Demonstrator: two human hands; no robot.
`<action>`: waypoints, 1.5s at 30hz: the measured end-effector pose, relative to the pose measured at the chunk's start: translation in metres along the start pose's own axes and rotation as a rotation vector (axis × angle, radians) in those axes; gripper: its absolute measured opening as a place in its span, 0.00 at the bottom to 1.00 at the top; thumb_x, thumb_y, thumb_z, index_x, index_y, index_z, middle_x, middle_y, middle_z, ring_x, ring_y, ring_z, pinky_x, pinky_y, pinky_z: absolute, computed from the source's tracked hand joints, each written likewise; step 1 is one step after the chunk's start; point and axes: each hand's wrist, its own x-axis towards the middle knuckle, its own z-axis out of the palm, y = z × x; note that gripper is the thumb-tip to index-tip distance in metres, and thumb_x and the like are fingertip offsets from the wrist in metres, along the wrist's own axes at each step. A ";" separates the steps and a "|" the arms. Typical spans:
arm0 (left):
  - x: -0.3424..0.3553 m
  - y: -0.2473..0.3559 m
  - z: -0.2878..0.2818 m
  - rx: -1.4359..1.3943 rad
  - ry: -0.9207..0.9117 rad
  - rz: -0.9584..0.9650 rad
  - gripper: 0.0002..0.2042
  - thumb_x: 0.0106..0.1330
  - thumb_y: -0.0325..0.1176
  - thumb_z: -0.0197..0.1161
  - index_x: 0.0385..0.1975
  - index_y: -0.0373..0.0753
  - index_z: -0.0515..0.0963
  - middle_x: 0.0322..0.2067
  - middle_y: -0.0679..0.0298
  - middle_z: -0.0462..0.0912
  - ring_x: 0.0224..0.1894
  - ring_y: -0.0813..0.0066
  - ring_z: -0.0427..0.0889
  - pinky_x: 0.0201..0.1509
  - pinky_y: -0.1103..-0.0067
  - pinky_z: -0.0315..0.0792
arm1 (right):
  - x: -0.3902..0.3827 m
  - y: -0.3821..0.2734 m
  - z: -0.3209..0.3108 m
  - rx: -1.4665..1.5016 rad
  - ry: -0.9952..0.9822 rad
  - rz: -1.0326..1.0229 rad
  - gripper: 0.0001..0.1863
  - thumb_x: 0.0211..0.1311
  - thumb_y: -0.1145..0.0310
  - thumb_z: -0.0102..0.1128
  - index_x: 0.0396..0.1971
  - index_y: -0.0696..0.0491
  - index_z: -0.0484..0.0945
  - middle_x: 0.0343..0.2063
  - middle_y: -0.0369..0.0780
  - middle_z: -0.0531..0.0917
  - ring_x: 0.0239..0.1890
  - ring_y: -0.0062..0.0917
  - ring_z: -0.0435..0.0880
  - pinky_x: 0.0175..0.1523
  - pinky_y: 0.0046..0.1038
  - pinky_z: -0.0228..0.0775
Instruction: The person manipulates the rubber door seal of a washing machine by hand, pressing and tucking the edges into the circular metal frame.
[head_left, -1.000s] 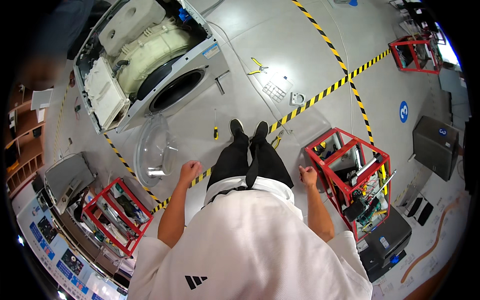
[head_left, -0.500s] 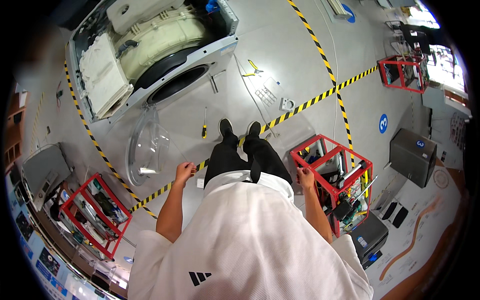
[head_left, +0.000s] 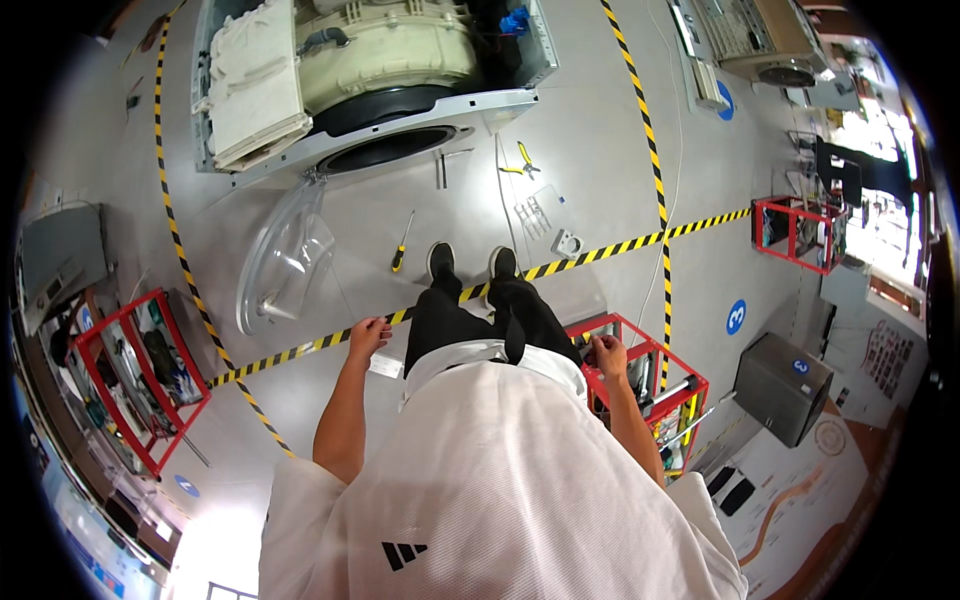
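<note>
I stand on a grey floor with my black shoes (head_left: pixel 470 262) on a black-and-yellow tape line (head_left: pixel 300 352). My left hand (head_left: pixel 368 335) hangs at my hip, fingers loosely curled, holding nothing. Over the near corner of a red wire rack (head_left: pixel 668 372) sits my right hand (head_left: pixel 607 352), fingers bent; whether it grips anything is unclear. Ahead lies an opened washing machine (head_left: pixel 380 110) with its drum exposed. A clear door bowl (head_left: pixel 285 262) and a yellow-handled screwdriver (head_left: pixel 400 246) lie on the floor in front of it.
Yellow pliers (head_left: pixel 521 164), a plastic bag of small parts (head_left: pixel 533 212) and a small metal bracket (head_left: pixel 566 243) lie ahead on the right. Another red rack (head_left: pixel 135 380) stands at the left, a third (head_left: pixel 795 232) at the far right, beside a grey box (head_left: pixel 785 385).
The view has shifted forward, so the washing machine now sits higher and more centred. Both hands stay at my hips; the right one remains by the red rack.
</note>
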 end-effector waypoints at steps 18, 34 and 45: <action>-0.054 -0.035 0.074 -0.252 0.231 -0.073 0.12 0.65 0.38 0.56 0.41 0.37 0.76 0.35 0.62 0.82 0.34 0.73 0.82 0.36 0.79 0.76 | 0.117 -0.064 -0.022 -0.158 -0.254 -0.118 0.15 0.61 0.60 0.58 0.37 0.58 0.77 0.21 0.38 0.81 0.19 0.19 0.79 0.21 0.22 0.70; -0.128 0.019 0.162 -0.147 0.388 0.037 0.14 0.66 0.39 0.55 0.43 0.35 0.76 0.36 0.61 0.83 0.36 0.75 0.82 0.38 0.80 0.74 | 0.230 -0.061 -0.045 -0.024 -0.391 0.106 0.13 0.61 0.60 0.57 0.36 0.54 0.76 0.21 0.34 0.78 0.19 0.17 0.77 0.22 0.19 0.67; -0.141 -0.019 0.155 -0.129 0.398 -0.109 0.11 0.65 0.36 0.55 0.40 0.36 0.77 0.35 0.61 0.82 0.34 0.74 0.83 0.34 0.81 0.75 | 0.222 -0.073 -0.025 0.085 -0.402 -0.002 0.10 0.58 0.64 0.60 0.35 0.54 0.76 0.21 0.34 0.78 0.20 0.16 0.77 0.22 0.18 0.68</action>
